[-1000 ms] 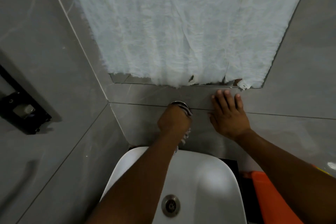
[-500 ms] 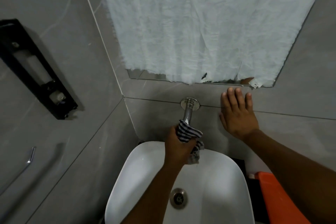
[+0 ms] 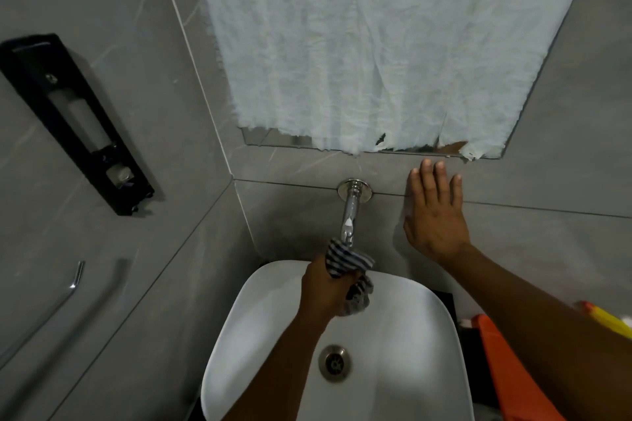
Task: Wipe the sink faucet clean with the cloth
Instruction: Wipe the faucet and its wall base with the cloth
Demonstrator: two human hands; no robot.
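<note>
A chrome faucet (image 3: 351,212) juts out of the grey tiled wall above a white sink (image 3: 260,345). My left hand (image 3: 325,290) is closed around a striped cloth (image 3: 345,258), which is wrapped over the faucet's outer end and hides the spout tip. A loose tail of the cloth hangs down over the basin. My right hand (image 3: 434,215) is pressed flat against the wall to the right of the faucet, fingers spread, holding nothing.
A mirror (image 3: 393,44) covered with white paper hangs above the faucet. On the left wall are a black holder (image 3: 75,123) and a chrome rail (image 3: 44,311). An orange object (image 3: 513,369) stands right of the sink. The drain (image 3: 334,362) sits mid-basin.
My left hand has slid the cloth from the faucet's base by the wall out to its outer end, uncovering the chrome pipe. The right hand stays on the wall; the camera shifted.
</note>
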